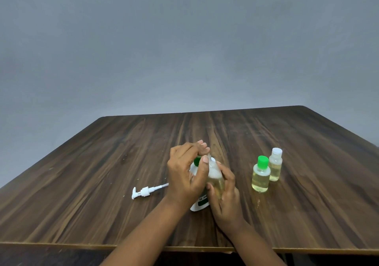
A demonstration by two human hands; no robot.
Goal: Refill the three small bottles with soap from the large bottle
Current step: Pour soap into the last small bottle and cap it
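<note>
My right hand point(225, 200) grips a small clear bottle point(215, 180) of yellow soap, upright at the table's middle front. My left hand point(184, 175) curls over its top, thumb and fingertips pinching there, with a green cap point(197, 160) showing under the fingers. Right behind both hands stands the large white bottle point(202, 203) with a green label, mostly hidden. Two more small bottles stand to the right, both filled with yellow soap: one with a green cap point(260, 177) and one with a clear cap point(275, 166).
The large bottle's white pump head point(143, 191) lies on its side to the left of my hands. The brown wooden table point(102, 163) stretches back to a grey wall, and its front edge runs just below my forearms.
</note>
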